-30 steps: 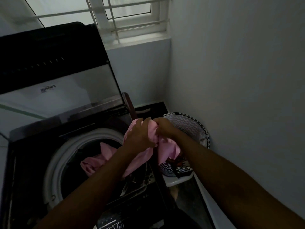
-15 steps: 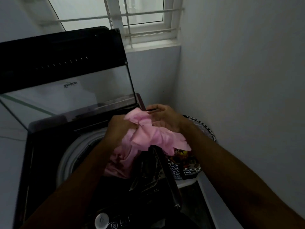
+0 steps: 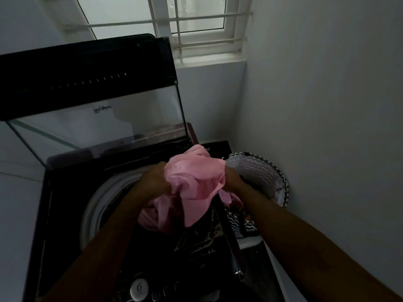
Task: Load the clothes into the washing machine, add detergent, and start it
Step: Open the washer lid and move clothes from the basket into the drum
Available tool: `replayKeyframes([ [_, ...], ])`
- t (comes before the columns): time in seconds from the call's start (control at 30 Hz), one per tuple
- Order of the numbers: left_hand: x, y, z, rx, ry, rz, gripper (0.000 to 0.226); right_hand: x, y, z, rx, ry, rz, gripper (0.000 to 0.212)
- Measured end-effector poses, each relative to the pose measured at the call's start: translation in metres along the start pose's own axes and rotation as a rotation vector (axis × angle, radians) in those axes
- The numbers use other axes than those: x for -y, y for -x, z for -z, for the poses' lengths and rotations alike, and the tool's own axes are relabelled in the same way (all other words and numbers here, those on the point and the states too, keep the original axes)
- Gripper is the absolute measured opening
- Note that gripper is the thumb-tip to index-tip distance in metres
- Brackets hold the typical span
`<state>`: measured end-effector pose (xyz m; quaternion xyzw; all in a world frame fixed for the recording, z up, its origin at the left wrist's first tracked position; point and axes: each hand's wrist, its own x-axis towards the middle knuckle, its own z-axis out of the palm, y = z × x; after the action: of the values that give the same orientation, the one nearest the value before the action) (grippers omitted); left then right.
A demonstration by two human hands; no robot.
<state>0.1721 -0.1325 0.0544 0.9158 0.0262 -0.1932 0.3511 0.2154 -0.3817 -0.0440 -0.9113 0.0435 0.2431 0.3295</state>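
A dark top-loading washing machine (image 3: pixel 65 214) stands in front of me with its glass lid (image 3: pixel 98 118) raised. Its white drum rim (image 3: pixel 96 208) shows on the left. A pink garment (image 3: pixel 194 182) is bunched over the right side of the drum opening. My left hand (image 3: pixel 154 179) grips its left side and my right hand (image 3: pixel 232 177) grips its right side. The lower part of the pink cloth hangs into the drum. A zigzag-patterned laundry basket (image 3: pixel 261 173) stands to the right of the machine, with dark clothes inside.
White walls close in on the right and behind. A barred window (image 3: pixel 192 20) sits above the machine. The control panel with a round dial (image 3: pixel 139 288) lies at the machine's front edge. A patterned dark cloth (image 3: pixel 205 234) drapes over the machine's right front.
Both hands have pulled the pink garment up out of the basket and spread it a little wider over the drum. The view has tilted down toward the control panel.
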Motion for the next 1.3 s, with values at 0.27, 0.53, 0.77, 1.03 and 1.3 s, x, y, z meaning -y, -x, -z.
replayKeyframes([
  [0.27,-0.028,-0.015,-0.015,0.044,-0.028,-0.168,0.129,0.034,-0.005,0.03,-0.175,0.169,0.121,0.028],
  [0.53,-0.054,-0.029,-0.045,-0.013,0.081,-0.215,0.136,0.081,0.021,0.041,-0.321,0.019,0.197,0.027],
  [0.77,-0.071,-0.033,-0.029,-0.133,-0.061,0.031,0.045,0.098,0.054,0.065,-0.104,-0.303,0.285,0.037],
  [1.03,-0.038,-0.026,-0.001,-0.165,-0.109,-0.009,0.029,0.049,0.015,0.067,0.331,0.149,0.167,0.078],
  [1.3,-0.022,-0.021,0.002,0.451,-0.675,-0.042,0.048,0.029,0.005,0.026,0.189,0.392,0.15,0.063],
])
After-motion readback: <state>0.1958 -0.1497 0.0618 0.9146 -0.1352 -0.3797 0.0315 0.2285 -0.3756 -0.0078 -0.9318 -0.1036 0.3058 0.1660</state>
